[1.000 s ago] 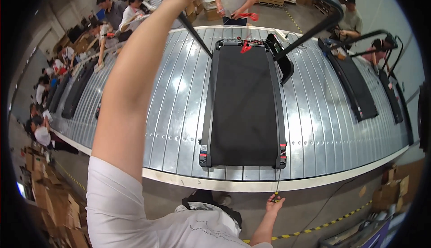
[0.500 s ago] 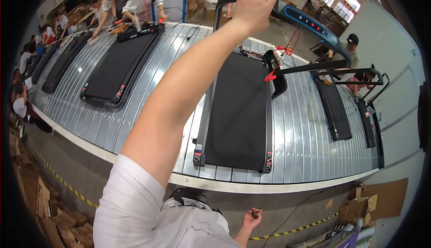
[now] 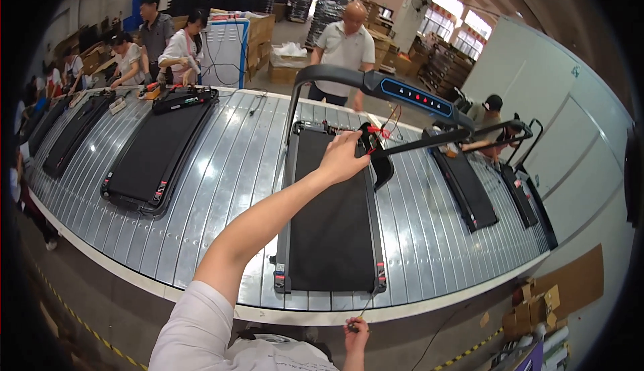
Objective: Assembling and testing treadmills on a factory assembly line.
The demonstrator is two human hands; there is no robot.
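A black treadmill (image 3: 329, 230) lies on the ribbed metal conveyor (image 3: 221, 190) in front of me, its handlebar (image 3: 335, 76) raised, with a blue console strip (image 3: 416, 99). My left hand (image 3: 342, 158) reaches across the belt, and its fingers close on the black side arm (image 3: 381, 163) next to a red tag (image 3: 376, 131). My right hand (image 3: 357, 334) is low at the conveyor's front edge, pinching a thin dark cord (image 3: 367, 306) that runs up to the treadmill's front end.
A second flat treadmill (image 3: 157, 146) lies to the left and others (image 3: 466, 190) to the right. Several people work along the far side of the conveyor, one (image 3: 345, 52) right behind the handlebar. Cardboard boxes (image 3: 543, 304) sit on the floor at lower right.
My left hand has let go of the top of the handlebar and dropped to the side arm by the red tag. My view has shifted, bringing the left treadmill further into sight.
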